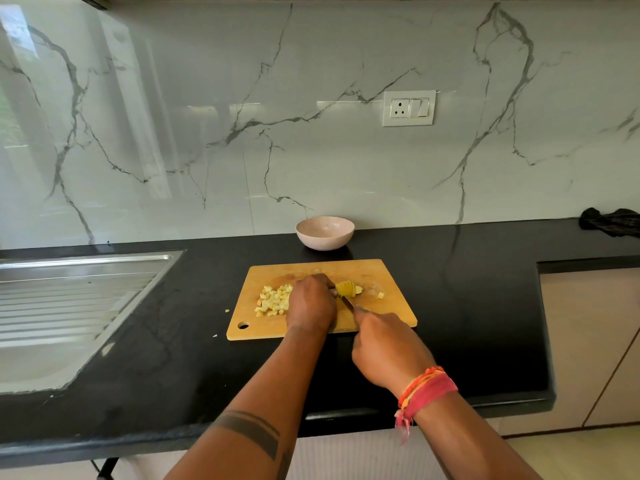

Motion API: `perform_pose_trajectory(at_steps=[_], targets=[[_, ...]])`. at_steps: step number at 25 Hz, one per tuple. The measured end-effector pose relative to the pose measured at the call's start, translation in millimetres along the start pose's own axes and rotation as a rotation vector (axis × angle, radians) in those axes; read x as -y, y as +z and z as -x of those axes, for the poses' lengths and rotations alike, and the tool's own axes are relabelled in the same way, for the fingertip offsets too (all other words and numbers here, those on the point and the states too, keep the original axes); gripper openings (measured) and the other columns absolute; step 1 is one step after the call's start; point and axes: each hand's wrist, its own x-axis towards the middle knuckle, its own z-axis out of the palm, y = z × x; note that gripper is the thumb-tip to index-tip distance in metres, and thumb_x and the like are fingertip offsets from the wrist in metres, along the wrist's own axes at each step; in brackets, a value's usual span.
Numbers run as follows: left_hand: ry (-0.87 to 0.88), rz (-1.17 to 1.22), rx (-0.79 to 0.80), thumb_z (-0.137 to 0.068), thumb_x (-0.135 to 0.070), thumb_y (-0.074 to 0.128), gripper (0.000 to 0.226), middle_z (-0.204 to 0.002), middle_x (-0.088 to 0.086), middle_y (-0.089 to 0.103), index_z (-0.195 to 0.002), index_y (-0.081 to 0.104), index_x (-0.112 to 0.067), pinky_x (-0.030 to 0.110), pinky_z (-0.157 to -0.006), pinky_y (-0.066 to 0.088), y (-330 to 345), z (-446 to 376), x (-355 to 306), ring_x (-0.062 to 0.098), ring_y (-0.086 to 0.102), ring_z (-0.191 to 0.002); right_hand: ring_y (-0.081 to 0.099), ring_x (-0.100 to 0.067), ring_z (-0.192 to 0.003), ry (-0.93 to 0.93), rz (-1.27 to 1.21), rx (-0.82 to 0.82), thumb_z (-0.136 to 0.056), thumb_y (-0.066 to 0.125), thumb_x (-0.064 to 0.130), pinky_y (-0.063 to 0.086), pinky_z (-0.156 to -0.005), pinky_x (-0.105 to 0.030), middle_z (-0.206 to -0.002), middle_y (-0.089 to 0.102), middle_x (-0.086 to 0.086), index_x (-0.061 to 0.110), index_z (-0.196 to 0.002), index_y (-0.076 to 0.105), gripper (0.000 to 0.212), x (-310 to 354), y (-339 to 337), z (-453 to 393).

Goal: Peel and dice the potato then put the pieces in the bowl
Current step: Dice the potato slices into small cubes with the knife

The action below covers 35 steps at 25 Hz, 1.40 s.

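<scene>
A wooden cutting board (388,306) lies on the black counter. On its left part sits a heap of diced potato pieces (273,301). My left hand (311,303) holds a sliced, peeled potato chunk (348,288) down on the board, fingers curled over it. My right hand (388,348) grips a knife (348,302), whose blade meets the chunk's near side. One loose cube (380,295) lies to the right of the chunk. A pale pink bowl (325,232) stands behind the board by the wall; its inside is hidden from view.
A steel sink with a ribbed drainboard (69,299) fills the counter's left side. A dark cloth (611,221) lies at the far right by the wall. Small potato bits (227,310) sit on the counter left of the board. A wall socket (408,108) is above.
</scene>
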Motion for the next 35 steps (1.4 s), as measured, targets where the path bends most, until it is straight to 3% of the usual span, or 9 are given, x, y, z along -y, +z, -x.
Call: perform_pose_trajectory(at_steps=[4, 7, 12, 15, 19, 24, 27, 31, 35], targets=[[-0.007, -0.003, 0.008, -0.098, -0.021, 0.065, 0.015, -0.102, 0.002, 0.074, -0.108, 0.075, -0.019, 0.026, -0.073, 0.05, -1, 1, 0, 0.018, 0.066, -0.09, 0.064, -0.021, -0.079, 0.003, -0.025, -0.069, -0.098, 0.051, 0.019, 0.048, -0.061, -0.03, -0.099, 0.067, -0.005, 0.02, -0.15, 0.043, 0.053, 6, -9, -9], [0.003, -0.02, 0.007, -0.098, -0.019, 0.064, 0.015, -0.1, 0.002, 0.075, -0.107, 0.076, -0.019, 0.026, -0.071, 0.051, -1, -1, 2, 0.017, 0.067, -0.088, 0.066, -0.025, -0.094, -0.006, -0.008, -0.028, -0.097, 0.053, 0.019, 0.047, -0.068, -0.031, -0.109, 0.068, -0.007, 0.018, -0.139, 0.053, 0.042, 14, -5, -27], [0.033, -0.037, 0.001, -0.097, -0.017, 0.062, 0.017, -0.096, 0.003, 0.076, -0.102, 0.078, -0.018, 0.029, -0.073, 0.057, -1, -3, 3, 0.019, 0.07, -0.088, 0.065, -0.029, -0.102, 0.038, -0.008, 0.045, -0.096, 0.051, 0.019, 0.047, -0.073, -0.034, -0.112, 0.068, -0.011, 0.016, -0.13, 0.056, 0.035, 19, 8, -55], [0.049, -0.057, 0.0, -0.098, -0.018, 0.059, 0.018, -0.095, 0.005, 0.076, -0.099, 0.077, -0.014, 0.034, -0.076, 0.058, 1, -4, 3, 0.022, 0.069, -0.087, 0.066, -0.029, -0.099, 0.02, 0.012, 0.09, -0.096, 0.052, 0.022, 0.052, -0.074, -0.037, -0.11, 0.069, -0.01, 0.017, -0.128, 0.056, 0.032, 19, 12, -64], [0.004, -0.025, 0.013, -0.096, -0.017, 0.063, 0.013, -0.096, 0.002, 0.075, -0.101, 0.075, -0.017, 0.03, -0.076, 0.057, 2, -4, 3, 0.018, 0.068, -0.088, 0.061, -0.023, -0.082, -0.005, 0.017, 0.095, -0.095, 0.054, 0.019, 0.045, -0.066, -0.031, -0.094, 0.062, -0.003, 0.017, -0.122, 0.06, 0.028, 11, 8, -48], [-0.046, 0.01, 0.014, -0.097, -0.019, 0.065, 0.014, -0.102, -0.001, 0.073, -0.107, 0.075, -0.019, 0.024, -0.074, 0.049, 0, -4, 3, 0.015, 0.065, -0.092, 0.058, -0.016, -0.064, -0.019, 0.004, -0.004, -0.096, 0.052, 0.016, 0.047, -0.051, -0.028, -0.08, 0.059, 0.002, 0.019, -0.14, 0.052, 0.044, -1, 4, -2], [-0.065, 0.025, 0.022, -0.097, -0.018, 0.064, 0.013, -0.102, 0.0, 0.073, -0.104, 0.075, -0.015, 0.026, -0.079, 0.053, -3, -3, 2, 0.016, 0.065, -0.093, 0.062, -0.016, -0.068, -0.029, -0.032, -0.07, -0.097, 0.052, 0.018, 0.046, -0.054, -0.026, -0.088, 0.066, -0.001, 0.021, -0.15, 0.043, 0.054, 0, 2, -8], [-0.096, 0.033, 0.043, -0.095, -0.016, 0.063, 0.013, -0.098, 0.003, 0.072, -0.097, 0.075, -0.012, 0.028, -0.076, 0.053, -6, -4, 2, 0.017, 0.065, -0.089, 0.067, -0.023, -0.087, -0.031, -0.015, -0.041, -0.096, 0.052, 0.017, 0.046, -0.063, -0.029, -0.101, 0.069, -0.006, 0.019, -0.139, 0.052, 0.043, 9, 7, -29], [-0.101, 0.026, 0.045, -0.096, -0.019, 0.064, 0.013, -0.095, 0.002, 0.072, -0.092, 0.075, -0.013, 0.027, -0.073, 0.054, -5, -5, 3, 0.015, 0.064, -0.084, 0.066, -0.025, -0.089, -0.021, -0.025, 0.006, -0.096, 0.048, 0.016, 0.046, -0.067, -0.031, -0.101, 0.068, -0.007, 0.018, -0.129, 0.057, 0.035, 12, 11, -44]])
